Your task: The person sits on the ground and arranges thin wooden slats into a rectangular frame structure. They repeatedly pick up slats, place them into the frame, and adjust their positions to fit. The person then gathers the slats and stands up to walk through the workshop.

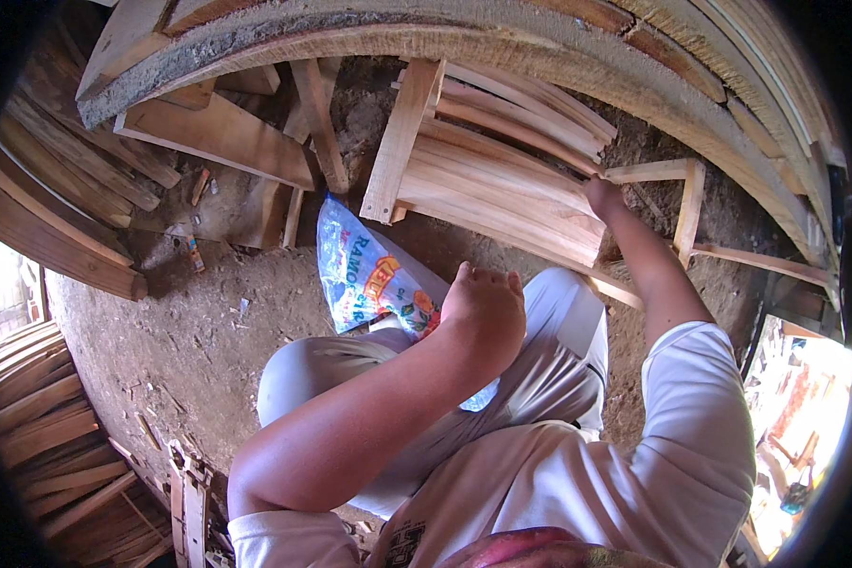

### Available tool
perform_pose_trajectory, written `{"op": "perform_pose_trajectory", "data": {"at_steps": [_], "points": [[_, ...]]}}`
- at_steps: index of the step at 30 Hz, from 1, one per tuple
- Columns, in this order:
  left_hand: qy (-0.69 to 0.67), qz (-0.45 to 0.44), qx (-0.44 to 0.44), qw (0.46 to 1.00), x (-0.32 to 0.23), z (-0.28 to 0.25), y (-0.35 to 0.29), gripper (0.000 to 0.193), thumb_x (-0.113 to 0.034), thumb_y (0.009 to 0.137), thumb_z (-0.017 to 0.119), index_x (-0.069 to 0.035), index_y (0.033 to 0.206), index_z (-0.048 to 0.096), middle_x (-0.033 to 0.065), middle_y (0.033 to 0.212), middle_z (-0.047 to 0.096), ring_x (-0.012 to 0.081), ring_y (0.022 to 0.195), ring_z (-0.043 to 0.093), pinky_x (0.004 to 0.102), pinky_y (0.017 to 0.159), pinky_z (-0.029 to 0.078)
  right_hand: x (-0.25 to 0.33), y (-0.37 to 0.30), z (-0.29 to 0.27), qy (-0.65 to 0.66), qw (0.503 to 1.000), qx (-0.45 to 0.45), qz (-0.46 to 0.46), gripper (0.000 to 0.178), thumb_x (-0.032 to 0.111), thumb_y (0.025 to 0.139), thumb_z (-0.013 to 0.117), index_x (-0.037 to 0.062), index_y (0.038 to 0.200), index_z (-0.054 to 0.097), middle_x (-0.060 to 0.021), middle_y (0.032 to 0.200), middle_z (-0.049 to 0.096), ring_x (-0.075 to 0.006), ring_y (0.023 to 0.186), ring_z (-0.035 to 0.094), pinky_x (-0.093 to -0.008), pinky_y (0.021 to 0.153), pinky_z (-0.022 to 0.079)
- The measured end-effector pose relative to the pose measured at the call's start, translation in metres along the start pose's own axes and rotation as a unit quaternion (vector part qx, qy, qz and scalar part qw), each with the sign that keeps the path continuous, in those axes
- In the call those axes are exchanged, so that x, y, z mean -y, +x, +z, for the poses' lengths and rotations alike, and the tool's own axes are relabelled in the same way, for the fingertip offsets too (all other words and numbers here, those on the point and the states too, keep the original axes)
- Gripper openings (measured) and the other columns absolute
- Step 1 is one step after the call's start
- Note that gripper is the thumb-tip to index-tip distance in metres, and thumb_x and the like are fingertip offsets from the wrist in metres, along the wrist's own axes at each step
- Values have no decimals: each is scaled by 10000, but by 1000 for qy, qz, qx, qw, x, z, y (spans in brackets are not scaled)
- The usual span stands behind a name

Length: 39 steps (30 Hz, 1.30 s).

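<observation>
Bent over my lap, my left hand [486,308] has its fingers curled, and its fingertips and anything inside them are hidden. Beneath that wrist lies a clear plastic bag [350,270] with coloured print, partly covered by my forearm and spread over my leg. My right hand [604,197] reaches forward, closed at the right end of a wooden board [511,156]. This board lies among several pale planks [502,204] stacked side by side. A short upright wooden piece [402,142] stands across the stack's left end.
A thick curved-looking beam [502,43] spans the far side above the stack. Rough planks [57,208] lie at the left, with more piled timber [47,407] below. A wooden frame [689,204] stands right of my right hand. Wood chips litter the dirt floor [170,350].
</observation>
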<state>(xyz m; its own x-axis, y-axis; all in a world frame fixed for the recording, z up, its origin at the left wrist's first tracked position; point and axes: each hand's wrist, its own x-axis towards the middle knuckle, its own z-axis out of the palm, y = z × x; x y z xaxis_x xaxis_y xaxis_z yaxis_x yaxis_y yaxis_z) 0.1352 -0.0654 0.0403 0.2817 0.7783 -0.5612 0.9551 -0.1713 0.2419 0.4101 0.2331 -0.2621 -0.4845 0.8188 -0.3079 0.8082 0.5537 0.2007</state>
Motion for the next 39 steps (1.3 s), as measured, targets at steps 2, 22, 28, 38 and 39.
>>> {"op": "perform_pose_trajectory", "data": {"at_steps": [2,22,28,38,39], "points": [[-5,9,1,1000,-1,0,1,723,-453,964,598,44,1462,435,218,1289,629,321,1253,572,453,1099,405,-6,-7,4,29,999,-25,14,200,54,913,554,22,1018,721,-209,967,724,-352,919,732,-456,797,602],[10,-3,-49,999,2,12,-2,719,-470,953,604,50,1432,473,199,1208,640,315,1171,604,450,1054,431,82,45,-44,293,945,-43,-142,289,119,817,705,16,1084,662,-239,1096,669,-417,1088,628,-480,961,502],[-11,4,-48,999,0,7,-2,707,-454,946,618,53,1420,481,201,1195,646,323,1161,609,450,1056,426,84,24,-58,230,950,-72,-199,274,145,788,754,20,987,616,-212,1104,623,-428,1054,610,-505,887,498],[-5,1,-52,999,-1,7,0,716,-454,932,637,57,1411,488,191,1175,653,325,1138,620,442,1034,436,98,16,-68,274,942,28,-191,438,213,736,862,40,979,542,-192,1004,629,-403,981,620,-500,845,489],[-3,-1,-49,999,-1,8,-1,716,-454,932,638,56,1412,488,191,1177,653,325,1138,620,442,1033,437,103,16,-67,308,934,12,-179,440,209,733,863,30,989,552,-198,1017,639,-403,1003,623,-495,857,490]]}}
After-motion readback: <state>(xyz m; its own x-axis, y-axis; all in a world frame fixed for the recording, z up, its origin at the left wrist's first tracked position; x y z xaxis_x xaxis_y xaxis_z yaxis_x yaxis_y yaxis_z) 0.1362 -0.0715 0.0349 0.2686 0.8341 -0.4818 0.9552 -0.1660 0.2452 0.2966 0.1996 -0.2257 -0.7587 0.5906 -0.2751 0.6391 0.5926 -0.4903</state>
